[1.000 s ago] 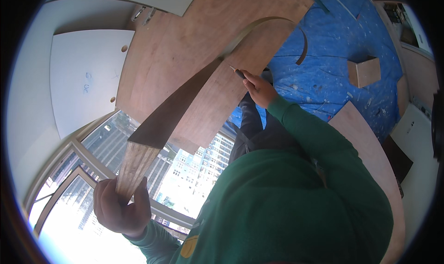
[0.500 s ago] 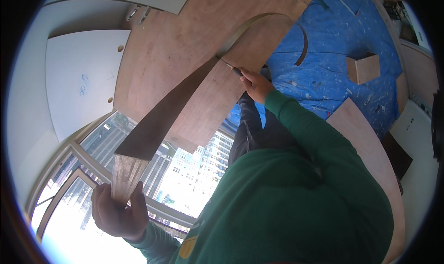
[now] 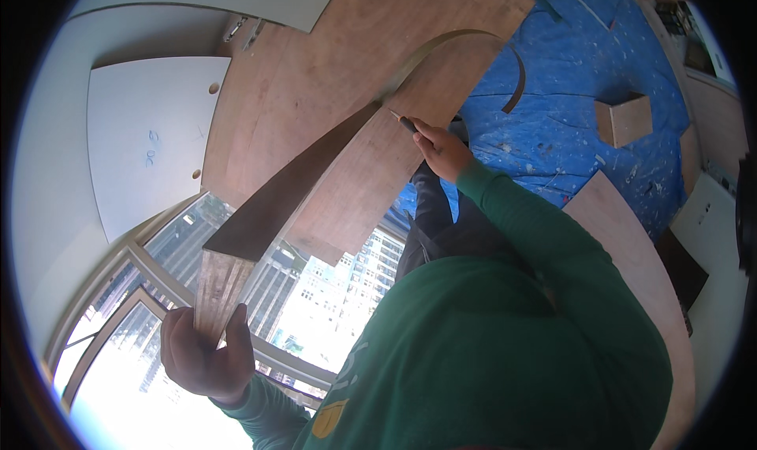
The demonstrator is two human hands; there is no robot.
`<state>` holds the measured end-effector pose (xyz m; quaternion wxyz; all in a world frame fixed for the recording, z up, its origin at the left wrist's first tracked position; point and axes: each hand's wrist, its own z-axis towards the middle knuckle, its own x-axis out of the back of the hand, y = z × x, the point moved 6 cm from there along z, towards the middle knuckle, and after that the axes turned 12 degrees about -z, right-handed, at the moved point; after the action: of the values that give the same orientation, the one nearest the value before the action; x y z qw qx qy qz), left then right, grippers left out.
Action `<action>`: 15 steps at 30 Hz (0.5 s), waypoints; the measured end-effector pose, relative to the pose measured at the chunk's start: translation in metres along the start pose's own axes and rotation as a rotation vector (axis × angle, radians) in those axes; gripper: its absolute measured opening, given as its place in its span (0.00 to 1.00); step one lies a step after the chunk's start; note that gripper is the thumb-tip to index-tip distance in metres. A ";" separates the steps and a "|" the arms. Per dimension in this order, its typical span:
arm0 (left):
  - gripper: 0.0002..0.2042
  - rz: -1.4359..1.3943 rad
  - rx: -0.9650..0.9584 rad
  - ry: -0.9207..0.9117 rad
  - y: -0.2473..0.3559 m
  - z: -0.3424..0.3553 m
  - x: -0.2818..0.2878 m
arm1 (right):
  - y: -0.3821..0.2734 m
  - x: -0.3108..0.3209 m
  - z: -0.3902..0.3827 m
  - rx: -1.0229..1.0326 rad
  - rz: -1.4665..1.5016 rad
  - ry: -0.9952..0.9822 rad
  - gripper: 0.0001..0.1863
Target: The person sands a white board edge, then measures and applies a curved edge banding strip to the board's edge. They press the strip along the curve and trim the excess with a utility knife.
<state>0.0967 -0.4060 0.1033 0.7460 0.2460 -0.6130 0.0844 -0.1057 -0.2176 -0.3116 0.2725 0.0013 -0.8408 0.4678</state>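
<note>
Trimming looks in hand: left hand (image 3: 206, 358) clenches the veneer strip (image 3: 272, 213) end taut while right hand (image 3: 443, 149) pinches a small blade (image 3: 404, 121) against the plywood panel (image 3: 331, 95), calling next for steady tension.

Few such things show here. A small brown cardboard box (image 3: 623, 119) sits at the upper right of the frame on the blue sheet (image 3: 568, 79), its top open. At the far upper right edge a small dark panel with greenish patches (image 3: 684, 31), perhaps a screen or a printed sheet, lies too small to tell. No labels or signs can be made out.
</note>
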 end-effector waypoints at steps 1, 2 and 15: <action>0.20 -0.004 -0.017 0.001 0.002 0.002 -0.001 | 0.006 -0.003 0.006 0.040 -0.014 0.046 0.23; 0.20 -0.008 -0.035 0.001 0.005 0.004 -0.002 | 0.015 -0.012 0.012 0.080 -0.028 0.093 0.23; 0.19 -0.059 -0.023 0.014 -0.002 0.011 -0.005 | 0.017 -0.007 -0.011 -0.046 -0.074 -0.001 0.23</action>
<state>0.0869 -0.4115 0.0997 0.7551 0.2549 -0.6013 0.0572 -0.0989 -0.2009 -0.3231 0.2890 0.0263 -0.8508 0.4381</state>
